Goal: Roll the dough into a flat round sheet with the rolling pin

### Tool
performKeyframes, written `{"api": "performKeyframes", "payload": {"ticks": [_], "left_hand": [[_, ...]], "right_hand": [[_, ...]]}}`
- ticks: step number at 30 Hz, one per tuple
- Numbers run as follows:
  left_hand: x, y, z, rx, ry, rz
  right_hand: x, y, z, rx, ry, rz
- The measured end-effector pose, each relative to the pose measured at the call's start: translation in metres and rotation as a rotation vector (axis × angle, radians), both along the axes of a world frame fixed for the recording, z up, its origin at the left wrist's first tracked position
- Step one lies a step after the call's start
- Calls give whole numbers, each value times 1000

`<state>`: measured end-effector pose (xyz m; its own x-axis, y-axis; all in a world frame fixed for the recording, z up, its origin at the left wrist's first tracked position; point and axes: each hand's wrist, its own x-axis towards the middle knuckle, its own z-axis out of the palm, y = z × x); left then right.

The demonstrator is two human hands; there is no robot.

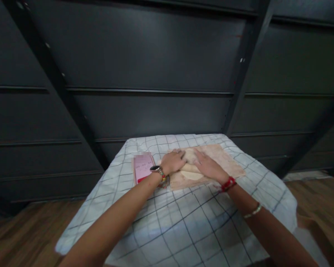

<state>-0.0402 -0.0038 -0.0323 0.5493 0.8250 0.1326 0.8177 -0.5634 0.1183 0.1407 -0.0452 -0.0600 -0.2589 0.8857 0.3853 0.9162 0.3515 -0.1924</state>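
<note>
A sheet of pale dough [191,175] lies on a floury, light-brown board [231,165]. Across it rests what looks like a pale wooden rolling pin [190,168], its ends hidden under my hands. My left hand [173,162] lies over the pin's left end with its fingers stretched forward and to the right. Over the right end, my right hand [210,167] is flat, its fingers extended onto the dough's far part. Flour whitens my fingertips.
A pink phone-like device [143,167] with a clock display lies left of the board. A white checked cloth [183,218] covers the table and hangs over its edges. Dark metal panels [156,55] stand right behind the table, above a wood-look floor [317,196].
</note>
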Motion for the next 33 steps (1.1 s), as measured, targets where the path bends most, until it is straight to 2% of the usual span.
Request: {"api": "performKeyframes", "payload": {"ticks": [3, 5, 9, 12, 15, 18, 20, 23, 26, 28, 30, 33], "left_hand": [[-14, -14, -9, 55, 47, -75], [-17, -17, -10, 69, 43, -91], [-5, -4, 3, -11, 13, 3], [5, 4, 12, -44, 6, 21], [2, -2, 10, -43, 7, -3], [-11, -15, -2, 14, 28, -67], [-18, -19, -9, 71, 37, -117], [-16, -10, -7, 66, 40, -104], [-3, 9, 3, -8, 55, -30], [3, 15, 8, -31, 58, -24], [1, 11, 8, -42, 60, -43], [-12, -8, -1, -21, 75, -92]], "right_hand": [[-6, -30, -14, 98, -73, 93], [-6, -33, -16, 125, -76, 113], [1, 3, 0, 68, 33, 58], [5, 23, 8, 28, 73, -1], [2, 5, -1, 35, 23, 23], [-5, -28, -16, 134, -71, 135], [-7, -38, -21, 180, -91, 172], [-3, -21, -14, 158, -48, 106], [4, 11, 0, 119, -10, -33], [7, 19, 5, 96, -47, -91], [4, 10, 3, 90, -133, -50], [-7, -24, -10, 172, -222, 78]]}}
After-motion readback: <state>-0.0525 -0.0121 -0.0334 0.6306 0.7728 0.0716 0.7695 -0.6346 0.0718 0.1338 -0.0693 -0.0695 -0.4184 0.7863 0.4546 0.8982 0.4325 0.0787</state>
